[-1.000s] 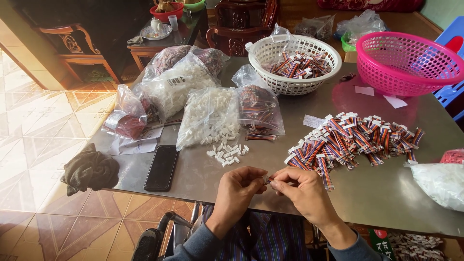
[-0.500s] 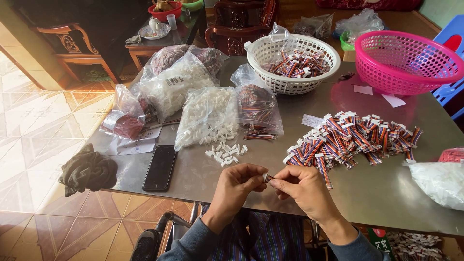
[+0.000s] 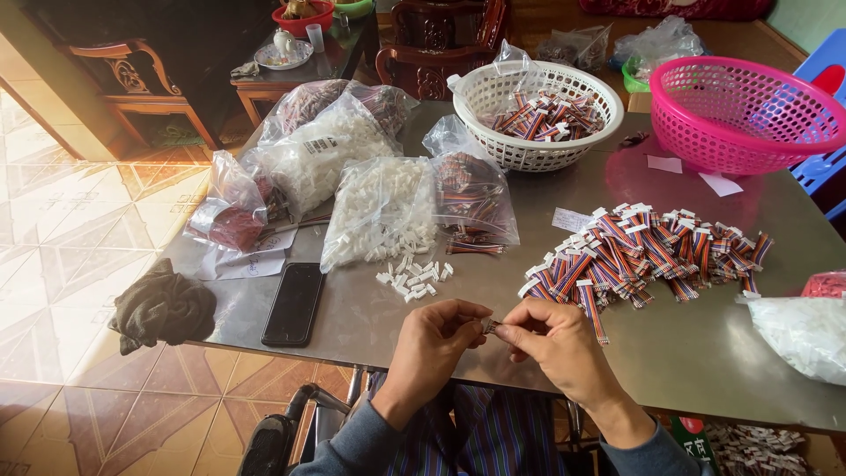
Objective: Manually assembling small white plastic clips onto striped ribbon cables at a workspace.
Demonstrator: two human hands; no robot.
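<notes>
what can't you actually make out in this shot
- Head view: the small connector piece pinched between left hand and right hand is too small, mostly covered by fingertips.
- White bag is cut off by the right edge.
- Pink basket: its contents are hidden by its wall.

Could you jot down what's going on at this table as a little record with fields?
Left hand: pinches one end of a small connector piece, grip closed
Right hand: pinches the other end, grip closed
Table: grey metal
Right of hands: pile of striped wire cables
Ahead of hands: loose white connectors spilling from a clear bag
Left: black phone, dark cloth
Far side: white basket with cables, pink basket
</notes>
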